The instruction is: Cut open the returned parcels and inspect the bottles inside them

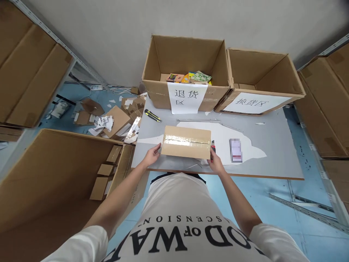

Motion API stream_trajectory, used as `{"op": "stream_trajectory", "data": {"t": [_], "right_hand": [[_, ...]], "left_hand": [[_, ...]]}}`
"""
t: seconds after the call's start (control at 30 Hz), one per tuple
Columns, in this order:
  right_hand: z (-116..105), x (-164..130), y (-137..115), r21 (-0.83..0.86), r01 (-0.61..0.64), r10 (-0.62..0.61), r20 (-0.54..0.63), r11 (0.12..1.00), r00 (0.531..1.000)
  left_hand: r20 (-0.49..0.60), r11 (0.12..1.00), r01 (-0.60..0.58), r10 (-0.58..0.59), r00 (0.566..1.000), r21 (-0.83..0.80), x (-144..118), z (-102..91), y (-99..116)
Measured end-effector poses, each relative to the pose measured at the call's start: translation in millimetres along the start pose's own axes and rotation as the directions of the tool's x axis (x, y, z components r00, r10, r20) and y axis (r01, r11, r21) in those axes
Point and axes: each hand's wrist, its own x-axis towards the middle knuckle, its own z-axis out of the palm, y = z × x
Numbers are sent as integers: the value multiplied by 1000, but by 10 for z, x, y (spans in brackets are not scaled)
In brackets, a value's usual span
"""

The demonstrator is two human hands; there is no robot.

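A closed cardboard box (pixel 187 151) with shiny clear tape along its top is in front of me, near the table's front edge. My left hand (pixel 152 155) is at its left end with fingers stretched out; whether the fingertips touch the cardboard is hard to tell. At the right end, my right hand (pixel 216 162) is closed around a red and black utility knife (pixel 213 146), which points away from me beside the box. The right fingers are partly hidden.
A yellow and black cutter (pixel 153 115) and a phone-like blurred object (pixel 236 150) lie on the grey table (pixel 278 145). Two labelled open cartons (pixel 158 94) (pixel 294 90) stand behind. A large carton (pixel 51 163) with small boxes is at left, near cardboard scraps (pixel 117 120).
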Motion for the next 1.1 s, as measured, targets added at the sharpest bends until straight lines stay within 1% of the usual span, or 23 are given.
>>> {"op": "stream_trajectory", "data": {"t": [0.03,0.1,0.17,0.23,0.33,0.43,0.5,0.53,0.6,0.7,0.8,0.93,1.0,1.1], "right_hand": [[55,-41,17,-14,21,-20,39,1000,999],[168,-85,14,18,13,-14,55,1000,998],[253,-85,-18,66,-34,32,22,997,999],[280,-58,-58,109,-67,68,-3,992,998],[202,-1,-123,117,-75,73,18,990,997],[30,56,-225,135,-75,69,49,988,996],[-103,97,-326,130,-68,61,60,989,996],[-169,120,-385,96,-67,61,61,993,996],[-285,174,-508,-26,-71,72,53,997,996],[-390,267,-660,-204,-72,80,32,976,996],[-391,364,-714,-294,-76,84,17,953,996],[-299,480,-650,-311,-92,107,33,946,994],[-258,522,-596,-306,-115,134,41,945,990],[-226,554,-522,-280,-152,168,34,948,985]], "left_hand": [[40,999,-29,28,999,31,-30,22,-68],[86,995,-67,60,994,73,-69,96,-160],[85,993,-81,74,994,89,-77,186,-190],[57,991,-94,89,994,92,-69,253,-158],[45,984,-121,116,992,132,-74,263,-1],[35,969,-129,124,992,213,-118,187,247],[1,957,-114,118,993,267,-145,135,423],[-18,953,-98,107,994,288,-150,117,505],[-50,948,-59,79,996,314,-137,105,644],[-85,942,-19,50,995,334,-58,131,766],[-122,939,8,36,992,344,68,164,786],[-143,943,57,-10,990,329,234,174,709],[-124,953,66,-30,992,296,285,166,655],[-34,977,57,-51,998,207,306,143,586]]}}
